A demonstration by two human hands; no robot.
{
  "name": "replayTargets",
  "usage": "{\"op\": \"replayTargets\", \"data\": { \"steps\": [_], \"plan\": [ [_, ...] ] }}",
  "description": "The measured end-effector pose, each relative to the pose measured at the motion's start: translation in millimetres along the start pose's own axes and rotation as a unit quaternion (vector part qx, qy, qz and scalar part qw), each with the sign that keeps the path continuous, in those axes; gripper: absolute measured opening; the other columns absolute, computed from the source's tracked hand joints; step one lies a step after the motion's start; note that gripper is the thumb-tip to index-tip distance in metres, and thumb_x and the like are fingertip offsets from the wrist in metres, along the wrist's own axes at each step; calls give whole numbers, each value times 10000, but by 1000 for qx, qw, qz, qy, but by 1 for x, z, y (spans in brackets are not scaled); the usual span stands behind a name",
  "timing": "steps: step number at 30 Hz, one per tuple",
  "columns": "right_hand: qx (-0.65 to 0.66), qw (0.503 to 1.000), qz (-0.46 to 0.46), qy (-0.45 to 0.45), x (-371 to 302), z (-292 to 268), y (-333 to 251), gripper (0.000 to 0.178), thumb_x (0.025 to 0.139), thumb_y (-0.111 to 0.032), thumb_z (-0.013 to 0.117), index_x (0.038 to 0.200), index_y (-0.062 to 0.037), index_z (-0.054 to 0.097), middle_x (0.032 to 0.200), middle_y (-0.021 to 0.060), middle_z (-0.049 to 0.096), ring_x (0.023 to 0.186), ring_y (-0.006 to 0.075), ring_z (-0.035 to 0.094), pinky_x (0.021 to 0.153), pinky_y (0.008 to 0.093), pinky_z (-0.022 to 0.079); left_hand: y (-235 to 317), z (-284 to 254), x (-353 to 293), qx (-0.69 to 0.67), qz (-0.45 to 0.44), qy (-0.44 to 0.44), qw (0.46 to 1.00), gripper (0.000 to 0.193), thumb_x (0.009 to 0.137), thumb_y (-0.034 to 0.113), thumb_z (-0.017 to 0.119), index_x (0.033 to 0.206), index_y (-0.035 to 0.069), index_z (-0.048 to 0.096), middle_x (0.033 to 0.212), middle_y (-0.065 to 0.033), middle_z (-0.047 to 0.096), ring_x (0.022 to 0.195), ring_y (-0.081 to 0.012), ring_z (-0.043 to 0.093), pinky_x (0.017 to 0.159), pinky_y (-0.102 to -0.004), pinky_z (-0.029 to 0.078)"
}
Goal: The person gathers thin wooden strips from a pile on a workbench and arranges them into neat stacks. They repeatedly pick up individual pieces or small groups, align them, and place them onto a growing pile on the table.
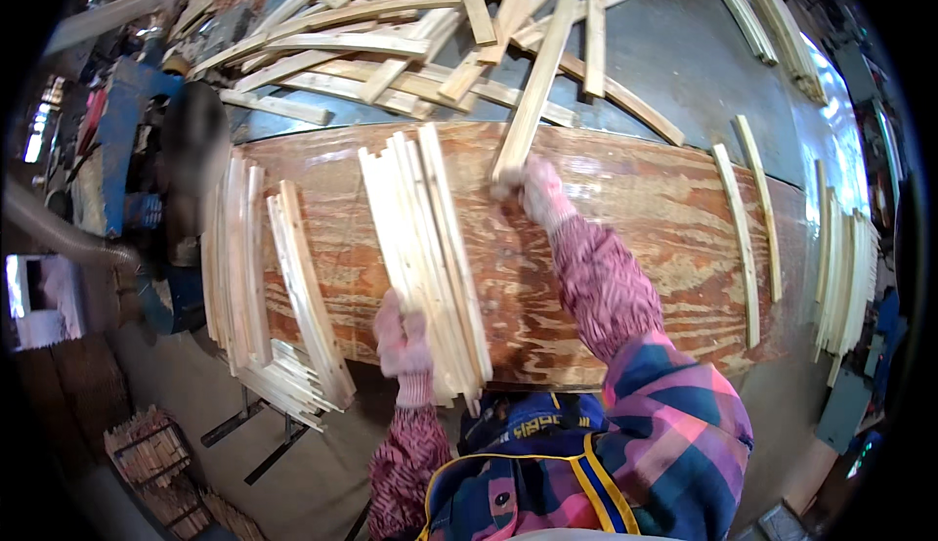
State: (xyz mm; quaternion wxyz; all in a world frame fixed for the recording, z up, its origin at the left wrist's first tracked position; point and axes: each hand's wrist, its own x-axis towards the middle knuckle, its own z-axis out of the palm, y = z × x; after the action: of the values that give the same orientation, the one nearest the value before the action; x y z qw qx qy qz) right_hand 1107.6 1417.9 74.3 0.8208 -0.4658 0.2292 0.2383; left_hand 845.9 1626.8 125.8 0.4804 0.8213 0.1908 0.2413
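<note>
Left hand (402, 338) half-curled against the left side of the strip bundle (426, 248) on the brown table (664, 214), grip unclear. Right hand (537, 192) blurred, fingers bent at long strip's (537, 82) near end; can't tell if holding. Strip's far end overlaps wood pile (391, 43).

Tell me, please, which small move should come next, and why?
Perhaps draw the wooden strip at the right hand toward the grouped strips: that hand is at its near end, while the left hand is at the group's left edge.
</note>
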Motion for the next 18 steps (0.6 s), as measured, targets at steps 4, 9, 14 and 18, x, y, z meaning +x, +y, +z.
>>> {"op": "replayTargets", "data": {
  "steps": [4,9,14,18],
  "plan": [
    [-379,920,77,-66,-136,-51,-8,295,838,-121,714,1106,-16,652,872,119,706,734,182,659,656,341,569,31,99,31,-87,-148,-308,936,449,914,190,696,1301,-12,589,1322,-159,577,1217,-230,536,1030,-332,444],
    [-660,728,-12,-185,-129,-77,-35,327,892,-182,634,1197,-63,632,1006,111,686,913,241,676,798,389,574,75,159,28,-190,-267,-364,872,476,908,253,697,1300,7,581,1133,-129,676,1043,-188,629,922,-292,487],
    [-611,727,-145,276,32,-125,-169,721,820,-546,670,1335,-72,498,1320,219,563,1141,354,620,929,456,512,53,97,12,57,-198,-234,950,378,903,198,662,1200,-30,608,959,-99,638,828,-203,583,805,-321,486],
    [-667,647,-83,360,88,-70,-204,741,754,-528,724,1278,-40,534,1261,213,612,1132,379,628,927,460,520,-10,27,-40,207,-213,-130,946,441,906,261,641,1245,-16,584,1065,-166,631,1000,-299,617,889,-383,493]
  ]
}}
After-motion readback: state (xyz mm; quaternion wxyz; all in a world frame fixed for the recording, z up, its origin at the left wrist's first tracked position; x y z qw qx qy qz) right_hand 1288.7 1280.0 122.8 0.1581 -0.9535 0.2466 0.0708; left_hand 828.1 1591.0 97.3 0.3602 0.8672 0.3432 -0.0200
